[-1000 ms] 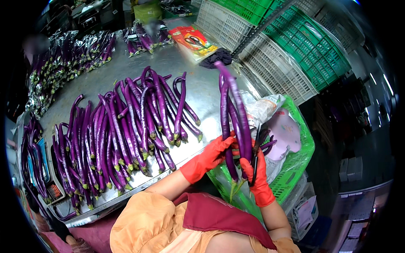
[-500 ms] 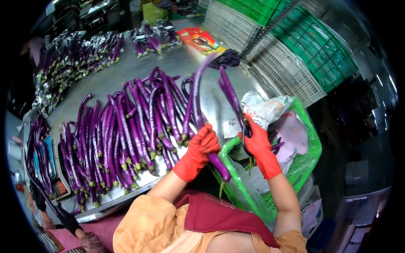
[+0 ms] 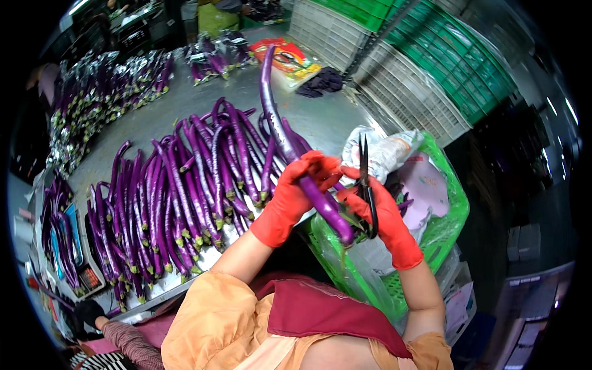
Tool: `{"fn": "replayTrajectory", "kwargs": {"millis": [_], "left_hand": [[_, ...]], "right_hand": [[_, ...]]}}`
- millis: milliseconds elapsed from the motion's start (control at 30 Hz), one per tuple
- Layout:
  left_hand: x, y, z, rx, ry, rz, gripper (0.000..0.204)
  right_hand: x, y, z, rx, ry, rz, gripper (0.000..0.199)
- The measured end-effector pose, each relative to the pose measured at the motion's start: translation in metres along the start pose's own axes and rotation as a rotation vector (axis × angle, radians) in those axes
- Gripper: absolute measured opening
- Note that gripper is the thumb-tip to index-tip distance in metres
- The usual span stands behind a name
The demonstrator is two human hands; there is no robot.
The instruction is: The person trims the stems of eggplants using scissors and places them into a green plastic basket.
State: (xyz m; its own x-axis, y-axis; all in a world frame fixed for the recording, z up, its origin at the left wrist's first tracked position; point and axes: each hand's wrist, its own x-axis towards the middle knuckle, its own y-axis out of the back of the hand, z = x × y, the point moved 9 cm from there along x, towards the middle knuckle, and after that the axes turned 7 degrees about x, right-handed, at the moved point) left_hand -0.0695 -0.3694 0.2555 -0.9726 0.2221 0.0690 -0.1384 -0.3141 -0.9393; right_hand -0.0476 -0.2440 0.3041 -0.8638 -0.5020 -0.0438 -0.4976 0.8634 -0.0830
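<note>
My left hand (image 3: 302, 182), in a red rubber glove, is closed round a long purple eggplant (image 3: 275, 117). Its tip points up over the table and its stem end hangs down right, over the green basket. Just behind it, a second eggplant (image 3: 297, 137) shows in part; its lower end is hidden by my left glove and fingers. In my right hand (image 3: 385, 216), gloved alike, is a pair of black-handled scissors (image 3: 364, 161), blades upward. My right fingertips are close to the left glove, near the stem ends. A row of loose eggplants (image 3: 163, 197) lies left of my hands.
A metal table (image 3: 240, 92) bears foil-wrapped eggplants (image 3: 105, 92) at the far left. Beside my right arm stands a green basket (image 3: 456, 216) with plastic bags (image 3: 385, 151). Stacked crates (image 3: 413, 86) rise at the back right. A co-worker's dark-gloved hand (image 3: 89, 311) is at lower left.
The eggplant that was up with the scissors in my right hand is now beside the one in my left. My hands have come together, and the scissors' blades have come into sight.
</note>
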Motion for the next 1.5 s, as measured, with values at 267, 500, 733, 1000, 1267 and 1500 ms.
{"fn": "replayTrajectory", "kwargs": {"millis": [267, 500, 733, 1000, 1267, 1500], "left_hand": [[0.049, -0.105, -0.053, 0.991, 0.013, -0.633, 0.06], [0.11, -0.004, -0.058, 2.222, -0.105, -0.136, 0.082], [0.126, 0.056, -0.076, 1.642, -0.214, 0.176, 0.034], [0.145, 0.0, -0.139, 2.035, -0.283, -0.191, 0.021], [0.185, 0.015, -0.133, 2.338, -0.137, -0.127, 0.016], [0.188, 0.0, -0.145, 2.447, -0.265, -0.24, 0.013]], "right_hand": [[-0.068, 0.043, 0.002, 0.736, 0.017, 0.113, 0.063], [-0.119, 0.148, 0.019, 0.104, -0.014, 0.606, 0.071], [-0.084, 0.154, 0.087, 0.048, -0.04, 0.762, 0.063], [-0.077, 0.114, 0.118, 0.155, -0.099, 0.605, 0.06], [-0.119, 0.1, 0.123, 0.817, -0.183, 0.487, 0.057], [-0.17, 0.091, 0.118, 0.894, -0.258, 0.514, 0.057]]}}
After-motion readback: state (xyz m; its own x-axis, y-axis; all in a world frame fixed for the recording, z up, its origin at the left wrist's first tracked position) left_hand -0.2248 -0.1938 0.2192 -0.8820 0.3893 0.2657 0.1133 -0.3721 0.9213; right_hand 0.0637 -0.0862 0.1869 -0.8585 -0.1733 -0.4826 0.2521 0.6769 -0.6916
